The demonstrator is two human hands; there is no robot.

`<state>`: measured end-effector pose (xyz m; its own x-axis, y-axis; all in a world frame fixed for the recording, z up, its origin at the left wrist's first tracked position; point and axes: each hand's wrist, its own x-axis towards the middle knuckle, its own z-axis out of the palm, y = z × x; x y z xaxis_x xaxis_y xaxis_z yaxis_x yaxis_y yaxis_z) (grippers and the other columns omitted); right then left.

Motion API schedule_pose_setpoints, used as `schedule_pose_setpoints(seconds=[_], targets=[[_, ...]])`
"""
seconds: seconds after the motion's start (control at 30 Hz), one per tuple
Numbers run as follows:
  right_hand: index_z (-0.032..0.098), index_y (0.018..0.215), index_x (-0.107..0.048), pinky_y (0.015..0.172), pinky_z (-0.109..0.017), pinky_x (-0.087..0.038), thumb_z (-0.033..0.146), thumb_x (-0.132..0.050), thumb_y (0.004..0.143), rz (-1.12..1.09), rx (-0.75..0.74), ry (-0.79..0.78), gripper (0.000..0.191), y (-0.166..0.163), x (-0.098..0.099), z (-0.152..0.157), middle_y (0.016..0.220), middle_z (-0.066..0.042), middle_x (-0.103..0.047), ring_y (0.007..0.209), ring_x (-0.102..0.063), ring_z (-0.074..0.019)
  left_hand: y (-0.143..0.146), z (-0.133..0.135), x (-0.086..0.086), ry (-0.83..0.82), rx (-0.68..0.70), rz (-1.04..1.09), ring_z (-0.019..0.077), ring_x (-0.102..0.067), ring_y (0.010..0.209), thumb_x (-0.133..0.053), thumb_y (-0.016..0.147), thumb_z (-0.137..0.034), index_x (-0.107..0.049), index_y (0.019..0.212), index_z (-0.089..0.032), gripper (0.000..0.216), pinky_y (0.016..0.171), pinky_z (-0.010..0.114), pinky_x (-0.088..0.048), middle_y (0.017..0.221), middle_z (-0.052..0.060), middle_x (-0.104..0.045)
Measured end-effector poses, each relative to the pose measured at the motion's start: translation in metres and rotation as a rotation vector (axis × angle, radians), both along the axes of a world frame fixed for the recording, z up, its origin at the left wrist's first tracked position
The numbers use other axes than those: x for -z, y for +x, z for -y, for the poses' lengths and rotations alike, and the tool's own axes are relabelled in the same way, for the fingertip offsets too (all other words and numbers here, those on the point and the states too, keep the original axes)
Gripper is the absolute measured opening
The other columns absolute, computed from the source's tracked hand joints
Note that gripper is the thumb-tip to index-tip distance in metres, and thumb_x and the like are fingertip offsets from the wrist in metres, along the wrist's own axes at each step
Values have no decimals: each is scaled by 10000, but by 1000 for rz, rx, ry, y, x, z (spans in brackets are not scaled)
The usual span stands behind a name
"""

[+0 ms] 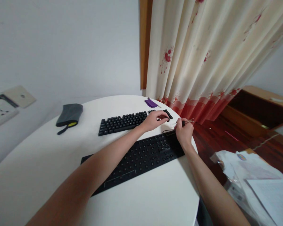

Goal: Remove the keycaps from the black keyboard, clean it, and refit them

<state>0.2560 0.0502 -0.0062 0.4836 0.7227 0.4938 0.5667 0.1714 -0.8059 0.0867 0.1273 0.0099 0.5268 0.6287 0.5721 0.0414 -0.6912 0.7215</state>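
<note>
My left hand (pixel 154 121) has its fingers curled down at the right end of a layout of loose black keycaps (pixel 122 122), with a small dark keycap (pixel 168 120) at its fingertips. Closed near the table's right edge, my right hand (pixel 184 131) grips a wire keycap puller (pixel 190 121), whose dark handle and thin metal wires show between the fingers. Below both hands lies a black keyboard (pixel 143 155) with most keys stripped to bare switches. My left forearm covers part of its left side.
A grey pouch (pixel 70 114) lies at the back left of the round white table (pixel 49 169). Purple cloth (pixel 151 103) rests at the far edge. Beyond are a wall socket (pixel 1 113), a flowered curtain (pixel 191 62), and a plastic bag with papers (pixel 254 179) at the right.
</note>
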Motion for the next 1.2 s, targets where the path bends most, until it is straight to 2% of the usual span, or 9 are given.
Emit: schedule_pose_setpoints(seconds=[0.07, 0.17, 0.27, 0.33, 0.47, 0.57, 0.77, 1.0, 1.2], targets=[[189, 677, -601, 573, -290, -424, 378, -508, 924, -28, 21, 17, 324, 2, -3, 1, 548, -39, -636, 524, -605, -193, -4, -6, -5, 25, -109, 67, 149, -667, 888, -627, 890, -227, -690, 1007, -152, 153, 812, 283, -554, 981, 74, -711], [192, 657, -600, 576, -286, -425, 368, -502, 927, -54, 41, 52, 337, 3, -7, 2, 537, -29, -627, 520, -601, -188, -6, -17, -11, 101, -195, 20, 157, -652, 891, -628, 885, -221, -705, 941, -157, 114, 771, 275, -554, 972, 71, -687], [195, 653, -596, 599, -285, -432, 367, -503, 926, -73, 59, 73, 336, 4, -9, 3, 537, -23, -631, 523, -598, -183, 3, -22, -10, 171, -213, -147, 160, -640, 838, -676, 834, -172, -721, 869, -156, 59, 732, 272, -535, 917, 60, -679], [195, 659, -597, 617, -287, -439, 367, -499, 928, -86, 67, 90, 334, 5, -9, 3, 543, -22, -637, 527, -597, -181, 14, -22, -7, 209, -244, -295, 169, -633, 812, -692, 818, -163, -734, 848, -160, 52, 762, 295, -514, 876, 54, -695], [197, 660, -587, 596, -283, -426, 372, -492, 937, -109, 54, 120, 341, 6, -9, 3, 548, -17, -627, 522, -585, -176, 32, -18, 5, 310, -368, -564, 238, -613, 923, -692, 841, -241, -763, 843, -190, 88, 890, 396, -433, 896, 65, -740], [197, 676, -586, 593, -281, -420, 369, -485, 942, -110, 29, 129, 333, 5, -9, 3, 562, -12, -624, 527, -582, -172, 37, -18, 12, 338, -450, -677, 269, -573, 988, -688, 855, -278, -776, 880, -212, 113, 924, 440, -363, 918, 70, -753], [195, 673, -581, 583, -274, -408, 359, -483, 945, -121, -11, 143, 332, 5, -10, 3, 566, -4, -605, 534, -568, -162, 34, -21, 19, 337, -480, -723, 294, -510, 1000, -679, 872, -316, -793, 914, -219, 156, 904, 467, -317, 940, 95, -734], [191, 668, -584, 582, -271, -402, 361, -495, 941, -116, -4, 142, 333, 7, -10, 2, 562, -1, -600, 529, -551, -155, 36, -20, 16, 343, -547, -683, 278, -480, 1054, -743, 823, -313, -788, 846, -239, 90, 885, 433, -348, 1036, 74, -641], [191, 675, -595, 574, -270, -408, 366, -491, 936, -119, -1, 128, 331, 6, -11, 2, 553, 2, -597, 528, -557, -157, 37, -20, 18, 331, -555, -670, 284, -474, 1065, -735, 819, -295, -781, 819, -237, 74, 893, 443, -361, 1045, 76, -623]])
